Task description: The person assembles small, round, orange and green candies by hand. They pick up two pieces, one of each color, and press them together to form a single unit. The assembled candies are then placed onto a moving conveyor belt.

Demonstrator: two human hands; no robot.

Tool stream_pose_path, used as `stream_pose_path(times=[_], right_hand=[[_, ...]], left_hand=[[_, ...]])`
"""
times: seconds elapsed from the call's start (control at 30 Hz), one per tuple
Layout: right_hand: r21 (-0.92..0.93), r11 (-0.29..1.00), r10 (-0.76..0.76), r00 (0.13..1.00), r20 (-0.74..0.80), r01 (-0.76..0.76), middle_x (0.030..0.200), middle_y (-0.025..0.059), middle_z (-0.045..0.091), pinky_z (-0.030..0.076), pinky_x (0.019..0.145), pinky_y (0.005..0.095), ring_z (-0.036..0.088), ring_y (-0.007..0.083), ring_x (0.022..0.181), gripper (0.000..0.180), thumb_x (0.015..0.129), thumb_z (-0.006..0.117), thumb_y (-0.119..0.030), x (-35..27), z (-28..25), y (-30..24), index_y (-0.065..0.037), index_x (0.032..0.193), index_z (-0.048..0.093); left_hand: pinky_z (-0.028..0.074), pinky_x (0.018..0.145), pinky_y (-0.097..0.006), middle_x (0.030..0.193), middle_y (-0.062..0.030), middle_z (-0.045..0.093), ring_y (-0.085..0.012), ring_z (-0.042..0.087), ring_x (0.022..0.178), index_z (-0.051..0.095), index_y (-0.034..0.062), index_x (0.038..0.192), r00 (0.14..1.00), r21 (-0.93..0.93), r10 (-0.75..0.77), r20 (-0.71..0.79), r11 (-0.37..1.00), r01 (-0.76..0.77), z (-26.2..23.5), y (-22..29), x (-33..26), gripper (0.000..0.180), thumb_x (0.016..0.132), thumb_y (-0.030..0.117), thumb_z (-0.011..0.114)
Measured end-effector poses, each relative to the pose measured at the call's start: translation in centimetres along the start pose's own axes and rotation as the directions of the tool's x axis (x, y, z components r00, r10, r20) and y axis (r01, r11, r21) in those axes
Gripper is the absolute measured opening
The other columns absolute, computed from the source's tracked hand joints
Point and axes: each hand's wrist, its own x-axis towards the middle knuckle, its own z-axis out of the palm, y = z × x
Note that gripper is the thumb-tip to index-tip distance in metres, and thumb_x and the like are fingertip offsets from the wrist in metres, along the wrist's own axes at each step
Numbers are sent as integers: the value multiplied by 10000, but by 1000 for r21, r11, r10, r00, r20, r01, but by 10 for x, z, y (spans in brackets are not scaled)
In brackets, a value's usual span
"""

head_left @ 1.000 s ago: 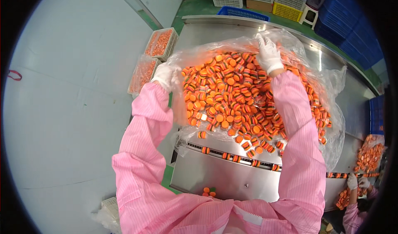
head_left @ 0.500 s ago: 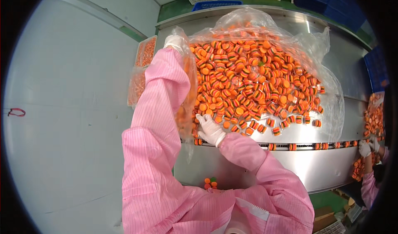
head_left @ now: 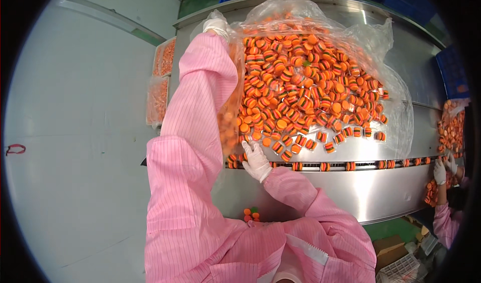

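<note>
A big heap of burger-shaped candies [head_left: 300,90], orange with red, yellow and dark green layers, lies on a spread clear plastic bag [head_left: 401,127]. My left arm reaches along the heap's left side. At the far left corner my gloved left hand [head_left: 216,25] is closed on the plastic, its fingers partly covered by it. Along the near side runs a narrow conveyor channel [head_left: 340,166] with candies spaced in a row. My gloved right hand [head_left: 257,164] is over the channel near its left end, fingers spread, beside several candies. I see nothing gripped in it.
A co-worker's gloved hands [head_left: 441,170] work at another candy pile [head_left: 451,130] on the right. Filled trays [head_left: 159,100] stand left of the steel table [head_left: 295,193]. A few loose round candies [head_left: 251,214] lie near my body. Blue crates [head_left: 451,72] stand at the right.
The whole view has shifted slightly. My right hand has moved from the heap's near edge onto the channel, and more candies sit at the channel's left end. My left hand still holds the plastic.
</note>
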Motion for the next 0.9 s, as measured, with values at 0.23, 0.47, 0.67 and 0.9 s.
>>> stream_pose_path(times=[0.23, 0.47, 0.67, 0.9], right_hand=[[-48, 998, -48, 996, -76, 45, 1247, 236, 373, 377, 936, 407, 389, 389, 1150, 630, 694, 587, -40, -13, 21, 19, -51, 1285, 366], [74, 997, 31, 993, -117, -22, 1247, 195, 417, 398, 923, 369, 434, 348, 1129, 390, 884, 422, -89, -8, 25, 32, -105, 1273, 404], [-94, 988, -128, 990, -67, 121, 1269, 223, 376, 362, 961, 382, 391, 364, 1168, 557, 741, 445, 52, -14, 21, 36, -36, 1286, 369], [-178, 979, -102, 995, -22, 96, 1280, 260, 337, 338, 976, 393, 347, 389, 1193, 601, 698, 477, 33, -24, 4, 17, 0, 1284, 350]], left_hand=[[473, 782, -381, 1044, -162, 604, -294, 582, 977, 591, 39, 1053, 966, -481, -257, -7, 848, 222, 35, 43, 37, 330, 841, 271, 492], [399, 444, -292, 592, -20, 489, -140, 488, 525, 565, 60, 734, 922, -943, 236, 306, 207, 260, -85, 7, -40, 82, 799, 58, 515], [276, 322, -214, 524, 40, 369, -68, 337, 383, 540, 3, 795, 897, -906, -128, 423, -65, 418, -178, -9, -145, 53, 811, 47, 517], [298, 343, -193, 650, 11, 486, -62, 392, 445, 553, 10, 910, 900, -928, -348, 262, 166, 334, -231, -82, -265, 111, 811, 53, 528]])
